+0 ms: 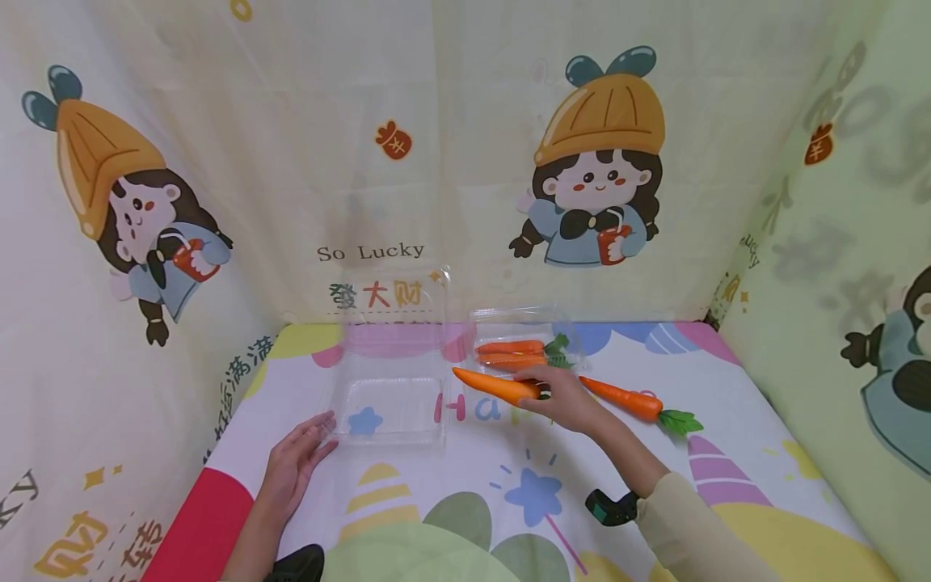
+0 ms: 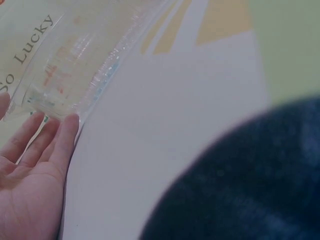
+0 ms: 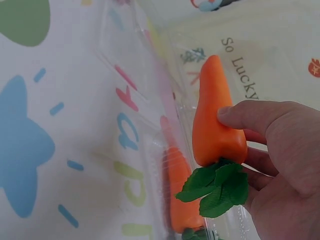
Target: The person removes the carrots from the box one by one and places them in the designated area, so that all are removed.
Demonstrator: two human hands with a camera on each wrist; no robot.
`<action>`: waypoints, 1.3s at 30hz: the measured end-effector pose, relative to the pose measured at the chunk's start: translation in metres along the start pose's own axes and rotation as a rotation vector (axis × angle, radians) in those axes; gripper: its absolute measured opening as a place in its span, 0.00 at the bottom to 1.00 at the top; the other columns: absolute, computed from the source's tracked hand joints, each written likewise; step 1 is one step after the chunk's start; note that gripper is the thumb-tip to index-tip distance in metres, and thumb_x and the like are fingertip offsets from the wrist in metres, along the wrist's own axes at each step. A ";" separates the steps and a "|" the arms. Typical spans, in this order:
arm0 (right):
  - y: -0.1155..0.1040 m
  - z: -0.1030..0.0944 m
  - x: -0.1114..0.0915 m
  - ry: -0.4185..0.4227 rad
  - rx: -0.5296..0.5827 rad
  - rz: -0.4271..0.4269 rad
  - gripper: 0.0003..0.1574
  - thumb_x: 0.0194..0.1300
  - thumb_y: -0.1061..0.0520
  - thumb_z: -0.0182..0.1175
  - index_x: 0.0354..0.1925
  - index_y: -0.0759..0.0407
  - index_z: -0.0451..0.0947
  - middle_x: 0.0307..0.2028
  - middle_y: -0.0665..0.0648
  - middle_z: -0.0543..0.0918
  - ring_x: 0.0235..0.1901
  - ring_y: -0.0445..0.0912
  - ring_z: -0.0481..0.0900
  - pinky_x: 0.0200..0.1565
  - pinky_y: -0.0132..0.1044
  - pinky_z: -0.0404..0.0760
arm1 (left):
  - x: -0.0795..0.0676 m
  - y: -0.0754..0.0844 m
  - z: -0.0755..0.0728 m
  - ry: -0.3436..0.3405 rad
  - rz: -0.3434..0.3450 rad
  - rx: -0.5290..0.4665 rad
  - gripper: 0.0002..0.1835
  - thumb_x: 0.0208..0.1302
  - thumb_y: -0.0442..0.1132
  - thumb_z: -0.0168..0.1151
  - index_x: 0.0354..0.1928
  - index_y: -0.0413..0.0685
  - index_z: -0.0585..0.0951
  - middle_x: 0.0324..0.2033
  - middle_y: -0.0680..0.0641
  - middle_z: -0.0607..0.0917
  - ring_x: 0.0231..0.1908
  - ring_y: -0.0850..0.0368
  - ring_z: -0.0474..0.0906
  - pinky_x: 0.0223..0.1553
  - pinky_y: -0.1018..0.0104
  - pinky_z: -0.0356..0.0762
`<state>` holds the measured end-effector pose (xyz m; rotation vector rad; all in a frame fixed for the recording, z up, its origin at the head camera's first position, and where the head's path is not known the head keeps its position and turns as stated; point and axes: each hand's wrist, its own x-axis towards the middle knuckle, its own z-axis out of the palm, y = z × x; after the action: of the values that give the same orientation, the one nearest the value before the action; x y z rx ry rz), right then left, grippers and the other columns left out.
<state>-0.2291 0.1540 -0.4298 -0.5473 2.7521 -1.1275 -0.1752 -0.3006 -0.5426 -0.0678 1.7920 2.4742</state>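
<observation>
My right hand (image 1: 556, 396) grips an orange carrot (image 1: 494, 386) near its leafy end, thumb on one side and fingers behind. The green leaves (image 3: 217, 187) hang below the fingers in the right wrist view. The carrot is raised in front of a clear plastic box (image 1: 575, 323) holding carrots (image 1: 509, 347) with green tops. At the left, an open clear plastic box (image 1: 393, 412) has its lid (image 1: 393, 323) standing up behind. My left hand (image 1: 294, 461) touches this box's left side with extended fingers (image 2: 67, 137). The box base holds nothing; the blue star beneath shows through.
Another carrot (image 1: 633, 400) with green leaves lies on the table to the right of my right hand. A printed cloth covers the table (image 1: 465, 461). Printed fabric walls (image 1: 465, 194) stand behind and on both sides.
</observation>
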 end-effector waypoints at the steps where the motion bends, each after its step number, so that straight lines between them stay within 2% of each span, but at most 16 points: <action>1: 0.001 -0.001 -0.001 -0.001 0.002 -0.004 0.23 0.60 0.55 0.68 0.54 0.50 0.80 0.45 0.49 0.83 0.43 0.44 0.78 0.53 0.44 0.83 | 0.000 0.000 0.000 0.005 -0.002 0.002 0.28 0.75 0.43 0.47 0.72 0.38 0.59 0.64 0.59 0.74 0.63 0.68 0.72 0.60 0.67 0.73; 7: 0.006 -0.004 -0.006 -0.010 0.024 -0.009 0.23 0.60 0.56 0.67 0.55 0.52 0.80 0.46 0.50 0.83 0.43 0.45 0.78 0.53 0.44 0.83 | 0.000 -0.001 0.000 0.015 -0.002 0.005 0.29 0.75 0.43 0.47 0.72 0.39 0.58 0.65 0.58 0.73 0.64 0.67 0.71 0.61 0.67 0.72; 15: 0.014 -0.007 -0.013 -0.010 0.027 0.000 0.24 0.60 0.57 0.67 0.56 0.52 0.80 0.46 0.52 0.82 0.42 0.45 0.78 0.52 0.44 0.84 | -0.001 0.001 0.000 -0.015 0.011 -0.021 0.29 0.75 0.42 0.46 0.72 0.36 0.57 0.63 0.59 0.75 0.63 0.67 0.72 0.60 0.68 0.74; 25: 0.022 -0.010 -0.020 0.005 0.011 -0.001 0.24 0.60 0.56 0.67 0.56 0.54 0.80 0.51 0.55 0.82 0.45 0.46 0.79 0.52 0.45 0.83 | -0.003 0.003 0.003 0.001 -0.003 0.000 0.30 0.74 0.44 0.48 0.72 0.37 0.58 0.65 0.59 0.74 0.64 0.67 0.71 0.61 0.67 0.72; 33: 0.033 -0.013 -0.027 0.020 0.005 -0.038 0.23 0.59 0.56 0.68 0.54 0.58 0.80 0.47 0.56 0.83 0.43 0.46 0.80 0.52 0.46 0.84 | -0.002 0.003 0.002 -0.005 0.001 -0.025 0.28 0.75 0.43 0.48 0.70 0.36 0.59 0.64 0.59 0.75 0.64 0.66 0.71 0.61 0.67 0.73; 39: 0.041 -0.016 -0.031 0.027 -0.013 -0.023 0.23 0.59 0.55 0.68 0.53 0.56 0.80 0.45 0.53 0.83 0.42 0.44 0.79 0.51 0.44 0.84 | -0.002 0.003 0.002 -0.010 0.003 -0.027 0.28 0.75 0.43 0.48 0.71 0.37 0.59 0.65 0.59 0.75 0.64 0.67 0.71 0.61 0.67 0.73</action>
<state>-0.2154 0.2027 -0.4476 -0.5712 2.7849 -1.1301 -0.1737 -0.3001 -0.5396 -0.0545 1.7559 2.4969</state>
